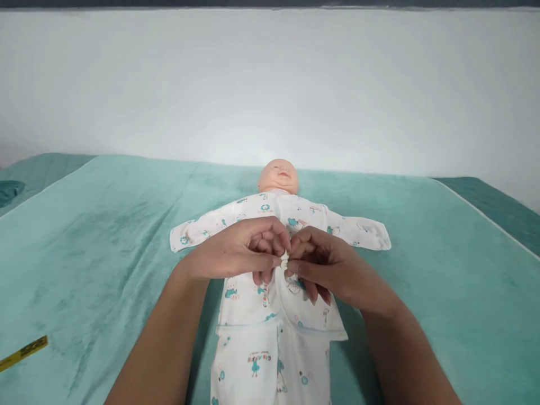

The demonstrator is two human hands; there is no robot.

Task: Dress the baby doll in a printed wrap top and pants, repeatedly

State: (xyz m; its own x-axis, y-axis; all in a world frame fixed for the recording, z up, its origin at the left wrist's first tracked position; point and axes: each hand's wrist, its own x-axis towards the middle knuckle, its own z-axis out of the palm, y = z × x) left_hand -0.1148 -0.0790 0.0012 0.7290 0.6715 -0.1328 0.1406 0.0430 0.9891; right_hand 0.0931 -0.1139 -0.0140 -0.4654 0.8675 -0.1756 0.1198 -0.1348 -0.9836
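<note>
A baby doll (278, 175) lies on its back, its head away from me and its arms spread to the sides. It wears a white printed jacket (247, 298) and matching trousers (244, 371). Over the jacket's front, my left hand (253, 244) pinches the fabric edge beside a small pale button (284, 263). From the other side, my right hand (324, 259) closes thumb and fingers on the same button and the cloth there. The fingertips nearly meet around the button. My hands hide part of the jacket's middle.
A turquoise blanket (442, 292) with some wrinkles covers the surface under the doll. Darker green cloth (493, 202) shows at both sides. A yellow strip with black marks (24, 353) lies at the lower left. Behind stands a white wall (270, 84).
</note>
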